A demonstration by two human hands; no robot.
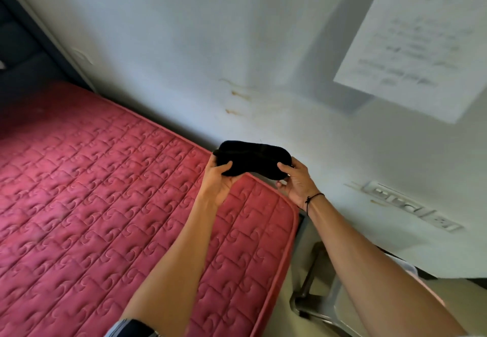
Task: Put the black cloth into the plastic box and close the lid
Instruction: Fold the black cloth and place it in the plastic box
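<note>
A person's two bare arms reach forward over a bed with a red quilted mattress; between the hands hangs the black cloth, a small padded piece held up in the air in front of a pale wall; its long axis runs left to right, from one hand to the other. The left hand grips the cloth's left end, thumb on the near face and fingers wrapped behind; the right hand pinches the right end between thumb and fingers, a dark cord around that wrist. Both hands are equally close to the cloth. The plastic box and its lid are not in view, so the cloth is not yet inside; a blurred sheet of paper hangs on the wall at upper right.
</note>
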